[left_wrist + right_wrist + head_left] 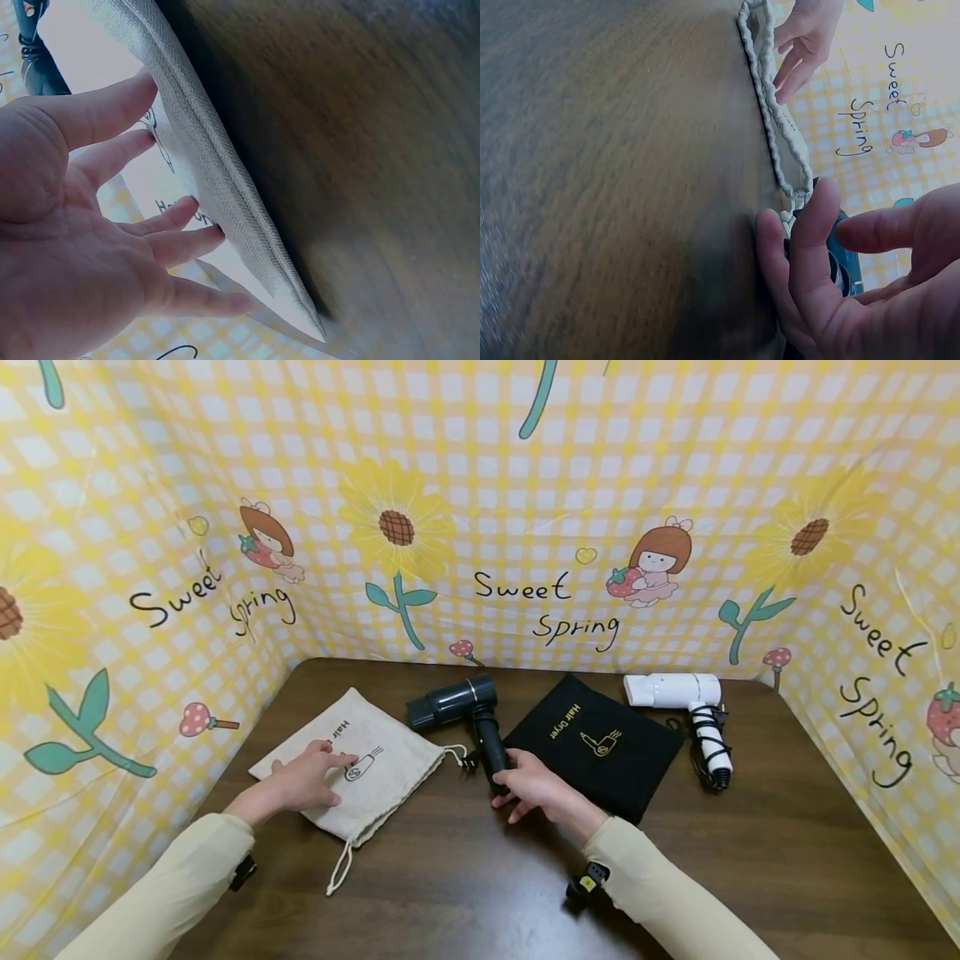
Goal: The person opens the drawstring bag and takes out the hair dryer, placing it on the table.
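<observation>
My left hand [307, 781] rests with spread fingers on a beige drawstring bag [405, 735], over its printed hair dryer picture. In the left wrist view the fingertips [206, 229] touch the bag's cloth. My right hand [543, 785] holds the lower end of the handle of a dark hair dryer [457, 697], thumb on one side and fingers curled on the other. The dryer lies with its nozzle to the left, just beyond the beige bag. In the right wrist view the right hand [885, 285] hides most of the dryer [845, 262].
Right of the dark dryer lies a black "Hair Dryer" bag [607, 718], partly under the right hand. Farther right is a white hair dryer [671, 690], black cord wound round its handle. A patterned cloth [525, 527] stands around the brown table [435, 893].
</observation>
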Available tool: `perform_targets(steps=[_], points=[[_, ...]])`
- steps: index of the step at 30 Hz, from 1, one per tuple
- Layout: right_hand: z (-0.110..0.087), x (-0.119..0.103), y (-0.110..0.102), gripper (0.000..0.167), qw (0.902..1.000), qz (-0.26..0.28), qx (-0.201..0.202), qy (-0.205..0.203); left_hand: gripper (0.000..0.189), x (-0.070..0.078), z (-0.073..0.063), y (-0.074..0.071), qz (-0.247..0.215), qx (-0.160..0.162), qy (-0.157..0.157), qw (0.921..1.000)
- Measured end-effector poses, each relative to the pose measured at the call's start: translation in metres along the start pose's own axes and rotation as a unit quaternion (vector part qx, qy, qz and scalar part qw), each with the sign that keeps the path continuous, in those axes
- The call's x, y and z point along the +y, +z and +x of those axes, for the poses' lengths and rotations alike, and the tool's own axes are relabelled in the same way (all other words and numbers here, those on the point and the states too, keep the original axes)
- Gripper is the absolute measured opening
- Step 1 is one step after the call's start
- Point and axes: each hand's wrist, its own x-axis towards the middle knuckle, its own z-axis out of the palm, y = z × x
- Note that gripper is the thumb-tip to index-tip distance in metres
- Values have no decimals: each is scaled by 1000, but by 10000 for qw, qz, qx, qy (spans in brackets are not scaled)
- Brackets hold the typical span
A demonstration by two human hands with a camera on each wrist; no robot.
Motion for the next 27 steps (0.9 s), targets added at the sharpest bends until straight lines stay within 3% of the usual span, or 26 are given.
perform_targets(steps=[13, 27], points=[[-2, -3, -1, 65, 9988, -461, -148, -45, 73, 0, 3, -4, 108, 60, -3, 9999], [-7, 0, -4, 60, 9970, -746, -193, -104, 73, 1, 0, 1, 114, 69, 9, 9999]])
